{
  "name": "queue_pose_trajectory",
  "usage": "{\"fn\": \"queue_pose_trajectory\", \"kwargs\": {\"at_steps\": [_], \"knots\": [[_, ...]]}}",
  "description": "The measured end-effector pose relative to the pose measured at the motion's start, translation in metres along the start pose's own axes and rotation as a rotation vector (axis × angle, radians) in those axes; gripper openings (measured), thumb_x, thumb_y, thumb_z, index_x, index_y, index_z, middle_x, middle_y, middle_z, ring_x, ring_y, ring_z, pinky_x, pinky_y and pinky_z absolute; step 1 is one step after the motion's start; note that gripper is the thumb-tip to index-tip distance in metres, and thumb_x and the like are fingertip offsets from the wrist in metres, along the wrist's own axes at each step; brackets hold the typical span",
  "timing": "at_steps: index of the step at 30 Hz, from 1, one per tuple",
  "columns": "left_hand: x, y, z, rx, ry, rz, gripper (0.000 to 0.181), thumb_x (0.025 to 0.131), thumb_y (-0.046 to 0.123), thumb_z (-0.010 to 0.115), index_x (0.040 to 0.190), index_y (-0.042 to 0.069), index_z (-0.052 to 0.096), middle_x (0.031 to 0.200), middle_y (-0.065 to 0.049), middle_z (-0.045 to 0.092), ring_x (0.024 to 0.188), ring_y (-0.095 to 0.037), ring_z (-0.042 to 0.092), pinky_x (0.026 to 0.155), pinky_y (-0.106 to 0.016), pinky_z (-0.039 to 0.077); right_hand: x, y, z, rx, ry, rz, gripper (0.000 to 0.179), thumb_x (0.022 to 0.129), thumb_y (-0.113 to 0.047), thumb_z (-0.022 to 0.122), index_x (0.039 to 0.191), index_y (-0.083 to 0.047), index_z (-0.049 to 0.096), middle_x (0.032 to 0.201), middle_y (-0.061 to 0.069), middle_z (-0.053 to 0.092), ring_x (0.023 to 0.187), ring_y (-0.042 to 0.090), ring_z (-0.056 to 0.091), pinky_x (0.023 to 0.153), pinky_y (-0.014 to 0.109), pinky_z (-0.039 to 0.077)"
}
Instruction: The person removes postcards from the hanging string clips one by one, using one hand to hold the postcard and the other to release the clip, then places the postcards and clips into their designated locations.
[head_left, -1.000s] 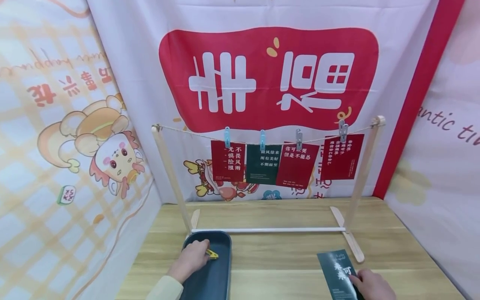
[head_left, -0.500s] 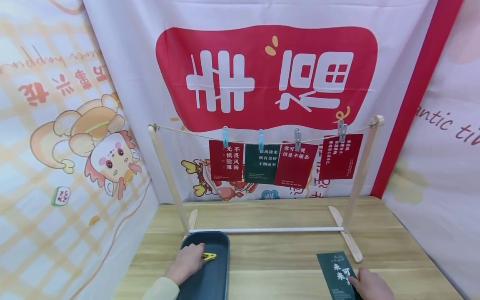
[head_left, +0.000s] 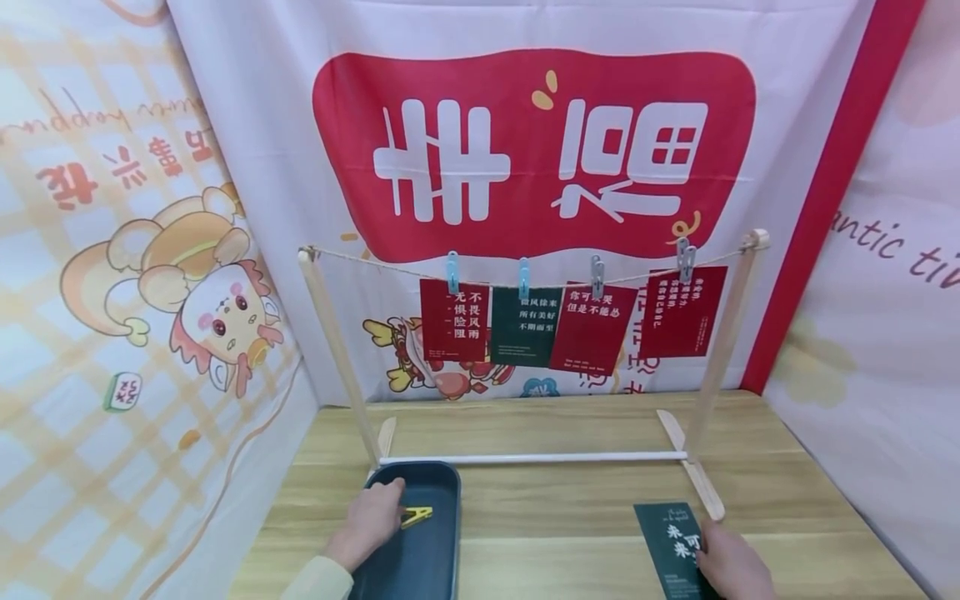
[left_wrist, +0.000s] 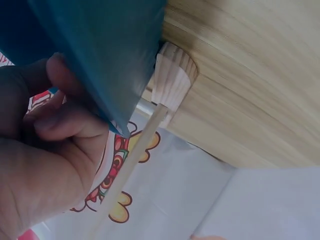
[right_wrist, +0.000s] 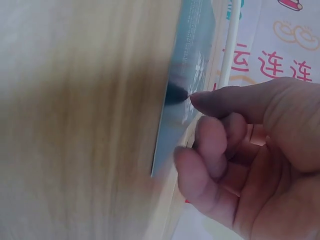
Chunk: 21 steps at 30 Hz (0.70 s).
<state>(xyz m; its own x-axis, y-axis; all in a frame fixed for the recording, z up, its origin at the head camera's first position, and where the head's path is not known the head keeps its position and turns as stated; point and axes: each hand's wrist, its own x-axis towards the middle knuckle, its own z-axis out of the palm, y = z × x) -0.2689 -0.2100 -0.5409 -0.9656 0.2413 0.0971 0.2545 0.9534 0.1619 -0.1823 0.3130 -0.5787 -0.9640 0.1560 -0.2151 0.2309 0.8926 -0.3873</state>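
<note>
A yellow clothespin point(head_left: 417, 517) pokes out past the fingers of my left hand point(head_left: 367, 518), which pinches one end of it over the dark blue tray point(head_left: 450, 487). The left wrist view shows that hand point(left_wrist: 55, 145) curled beside the tray wall point(left_wrist: 100, 60); the clothespin is hidden there. At the front right, my right hand point(head_left: 733, 560) grips the edge of a dark green card point(head_left: 666, 542) printed with white characters. Thumb and fingers of this hand point(right_wrist: 250, 145) are bent at the edge of the card point(right_wrist: 182, 100) in the right wrist view.
A wooden rack point(head_left: 716, 367) with a white bottom bar point(head_left: 532, 458) stands on the wooden table point(head_left: 540, 533). Blue and grey clothespins hold red and green cards, including a green one point(head_left: 523, 329), along its string point(head_left: 375, 265). Printed cloth point(head_left: 532, 25) surrounds the table.
My left hand has shifted slightly left, and the yellow clothespin has turned and shows more of its length. My right hand has moved a little left and up along the green card.
</note>
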Motion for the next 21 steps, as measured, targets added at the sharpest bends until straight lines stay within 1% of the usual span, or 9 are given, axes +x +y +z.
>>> {"fn": "queue_pose_trajectory", "kwargs": {"at_steps": [2,5,7,8,10,12,14,18,21], "knots": [[-0.001,-0.001,-0.002,-0.025,0.007,-0.002,0.012,0.084,0.014,0.072,0.084,0.013,0.06,0.064,-0.002,0.059,0.053,-0.018,0.054,0.044,-0.036,0.04,-0.002,-0.002,0.0,0.022,0.053,-0.023,0.012,0.087,-0.011,0.065,0.088,-0.004,0.055,0.068,0.003,0.055,0.06,0.017,0.049,0.053,0.033,0.04],[-0.001,-0.003,-0.004,-0.056,0.041,0.018,0.009,0.085,0.014,0.071,0.082,0.014,0.062,0.065,0.001,0.06,0.054,-0.015,0.054,0.047,-0.034,0.042,-0.004,-0.008,-0.003,0.085,0.181,-0.075,0.016,0.089,-0.014,0.063,0.084,-0.009,0.049,0.064,0.002,0.048,0.055,0.017,0.045,0.05,0.03,0.033],[0.0,-0.004,-0.007,-0.085,0.079,0.047,0.008,0.087,0.015,0.071,0.082,0.015,0.064,0.067,0.004,0.061,0.056,-0.01,0.054,0.05,-0.031,0.044,-0.004,-0.012,-0.007,0.138,0.242,-0.099,0.018,0.09,-0.017,0.062,0.084,-0.009,0.047,0.063,0.001,0.047,0.055,0.016,0.043,0.05,0.029,0.032],[0.001,-0.004,-0.008,-0.114,0.098,0.066,0.007,0.088,0.014,0.07,0.083,0.015,0.066,0.067,0.005,0.061,0.057,-0.008,0.053,0.052,-0.028,0.044,-0.004,-0.015,-0.008,0.164,0.261,-0.105,0.019,0.091,-0.018,0.063,0.084,-0.009,0.047,0.064,0.001,0.047,0.055,0.015,0.043,0.049,0.028,0.032],[0.002,-0.004,-0.012,-0.185,0.132,0.093,0.007,0.09,0.014,0.068,0.084,0.017,0.067,0.067,0.01,0.059,0.057,-0.003,0.05,0.053,-0.024,0.044,-0.003,-0.02,-0.012,0.224,0.272,-0.108,0.02,0.092,-0.019,0.063,0.084,-0.009,0.048,0.065,0.001,0.047,0.056,0.014,0.043,0.049,0.026,0.033],[0.004,-0.004,-0.016,-0.267,0.168,0.119,0.007,0.092,0.013,0.067,0.086,0.018,0.067,0.065,0.013,0.057,0.055,0.001,0.048,0.053,-0.02,0.044,-0.003,-0.024,-0.016,0.274,0.269,-0.093,0.02,0.093,-0.021,0.064,0.086,-0.008,0.05,0.067,0.001,0.048,0.056,0.013,0.043,0.049,0.026,0.033],[0.005,-0.003,-0.021,-0.348,0.206,0.136,0.008,0.092,0.011,0.067,0.087,0.017,0.067,0.063,0.014,0.054,0.053,0.003,0.046,0.05,-0.018,0.042,-0.001,-0.028,-0.022,0.296,0.275,-0.087,0.02,0.094,-0.023,0.063,0.087,-0.008,0.052,0.068,0.002,0.049,0.057,0.013,0.044,0.05,0.025,0.034],[0.008,-0.004,-0.029,-0.4,0.283,0.155,0.008,0.092,0.009,0.067,0.088,0.016,0.067,0.061,0.015,0.053,0.052,0.005,0.045,0.049,-0.017,0.042,0.001,-0.038,-0.03,0.319,0.29,-0.101,0.028,0.099,-0.034,0.056,0.087,-0.009,0.054,0.069,0.002,0.052,0.06,0.013,0.046,0.053,0.025,0.035],[0.01,-0.005,-0.036,-0.416,0.315,0.153,0.007,0.093,0.011,0.067,0.089,0.016,0.068,0.061,0.015,0.053,0.052,0.004,0.045,0.048,-0.017,0.042,0.002,-0.048,-0.035,0.367,0.288,-0.127,0.036,0.101,-0.04,0.05,0.086,-0.009,0.056,0.067,0.001,0.054,0.059,0.011,0.049,0.055,0.025,0.037]]}}
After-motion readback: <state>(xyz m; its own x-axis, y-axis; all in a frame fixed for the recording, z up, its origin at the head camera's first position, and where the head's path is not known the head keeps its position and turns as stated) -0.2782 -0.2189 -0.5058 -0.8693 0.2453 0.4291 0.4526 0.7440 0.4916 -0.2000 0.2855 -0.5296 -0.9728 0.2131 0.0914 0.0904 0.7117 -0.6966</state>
